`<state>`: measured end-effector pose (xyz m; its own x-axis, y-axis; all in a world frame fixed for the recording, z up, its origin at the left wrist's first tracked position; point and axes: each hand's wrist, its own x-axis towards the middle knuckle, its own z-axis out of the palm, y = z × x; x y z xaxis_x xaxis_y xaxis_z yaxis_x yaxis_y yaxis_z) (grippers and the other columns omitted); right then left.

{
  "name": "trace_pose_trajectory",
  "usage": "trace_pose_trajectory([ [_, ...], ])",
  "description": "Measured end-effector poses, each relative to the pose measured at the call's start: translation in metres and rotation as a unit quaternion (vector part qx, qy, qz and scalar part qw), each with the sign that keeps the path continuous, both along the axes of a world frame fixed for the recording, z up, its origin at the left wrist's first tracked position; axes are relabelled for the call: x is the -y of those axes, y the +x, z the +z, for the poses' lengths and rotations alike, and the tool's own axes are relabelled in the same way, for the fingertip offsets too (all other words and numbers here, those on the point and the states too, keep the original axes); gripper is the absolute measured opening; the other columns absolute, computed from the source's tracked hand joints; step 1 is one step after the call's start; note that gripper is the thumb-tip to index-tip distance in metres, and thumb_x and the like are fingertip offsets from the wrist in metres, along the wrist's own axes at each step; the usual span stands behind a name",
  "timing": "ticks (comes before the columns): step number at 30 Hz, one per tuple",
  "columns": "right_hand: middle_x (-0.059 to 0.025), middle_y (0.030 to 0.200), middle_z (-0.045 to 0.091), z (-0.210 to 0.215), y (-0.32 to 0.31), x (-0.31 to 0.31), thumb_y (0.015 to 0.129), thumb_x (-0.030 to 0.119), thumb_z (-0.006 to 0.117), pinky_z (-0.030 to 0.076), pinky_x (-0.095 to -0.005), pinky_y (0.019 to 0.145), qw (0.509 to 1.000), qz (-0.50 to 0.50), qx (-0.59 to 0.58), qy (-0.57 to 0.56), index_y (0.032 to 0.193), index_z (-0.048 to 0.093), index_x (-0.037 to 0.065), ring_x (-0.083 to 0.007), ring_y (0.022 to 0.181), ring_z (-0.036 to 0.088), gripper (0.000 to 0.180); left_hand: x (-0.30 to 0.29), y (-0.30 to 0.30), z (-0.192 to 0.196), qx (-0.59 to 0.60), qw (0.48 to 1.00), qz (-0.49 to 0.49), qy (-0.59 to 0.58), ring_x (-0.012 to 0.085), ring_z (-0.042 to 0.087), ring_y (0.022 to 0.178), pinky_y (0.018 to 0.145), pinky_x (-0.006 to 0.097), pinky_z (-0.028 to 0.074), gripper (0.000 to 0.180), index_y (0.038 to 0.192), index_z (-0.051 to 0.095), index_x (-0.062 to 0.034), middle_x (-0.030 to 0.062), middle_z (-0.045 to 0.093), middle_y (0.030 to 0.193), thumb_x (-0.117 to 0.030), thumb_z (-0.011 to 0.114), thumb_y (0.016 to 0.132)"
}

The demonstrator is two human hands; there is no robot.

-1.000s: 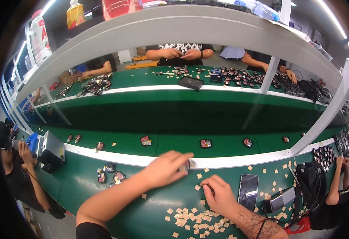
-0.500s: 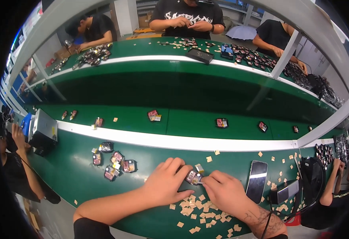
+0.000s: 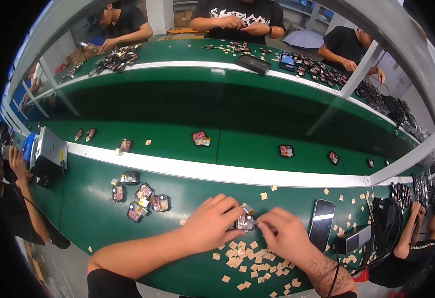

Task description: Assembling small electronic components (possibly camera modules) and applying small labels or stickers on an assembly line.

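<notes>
- The left hand (image 3: 212, 226) closes around a small dark component (image 3: 244, 223), pinning it just above the green workbench (image 3: 93, 213) so it sits steady for the other hand.
- The right hand (image 3: 284, 233) pinches at the component's right edge with thumb and forefinger; whether a tan square is between the fingertips cannot be told.
- The component sits between the two hands, directly ahead of the person, close to the bench's near edge.
- Loose tan paper squares (image 3: 249, 258) lie scattered under and in front of the hands, within easy reach of the pinching hand.
- A cluster of similar small components (image 3: 140, 197) lies to the left, apart from the working spot, apparently sorted aside.
- A smartphone (image 3: 321, 231) lies flat, just right of the right hand.
- Single components (image 3: 199, 137) ride spaced out on the belt beyond the white strip (image 3: 217, 171).
</notes>
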<state>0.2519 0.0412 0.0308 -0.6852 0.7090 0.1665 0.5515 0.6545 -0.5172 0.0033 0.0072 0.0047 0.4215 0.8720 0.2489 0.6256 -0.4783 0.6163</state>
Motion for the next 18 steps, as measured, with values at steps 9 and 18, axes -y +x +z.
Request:
trace_pose_trajectory([
  [9,-0.0114,0.111,0.067,0.005,-0.003,-0.013,0.093,0.006,0.078,0.059,-0.0355,0.08,0.989,-0.004,-0.068,-0.129,0.127,0.071,0.004,-0.0279,0.097,0.072,0.035,0.006,0.005,-0.001,-0.032,0.997,-0.066,0.022,0.031,0.059,0.114,0.096,0.042,0.048,0.047,0.119,0.067,-0.0095,0.0079,0.062,0.12,-0.031,0.09,0.084],
  [18,-0.0108,0.103,0.069,0.004,0.007,-0.02,0.094,0.016,0.08,0.057,-0.0395,0.074,0.975,0.032,-0.032,-0.219,0.111,0.066,0.006,-0.0305,0.088,0.073,0.024,0.007,0.006,0.005,-0.021,0.999,-0.037,0.008,0.0303,0.06,0.11,0.095,0.043,0.048,0.042,0.113,0.068,-0.0084,0.0064,0.063,0.115,-0.03,0.09,0.084],
])
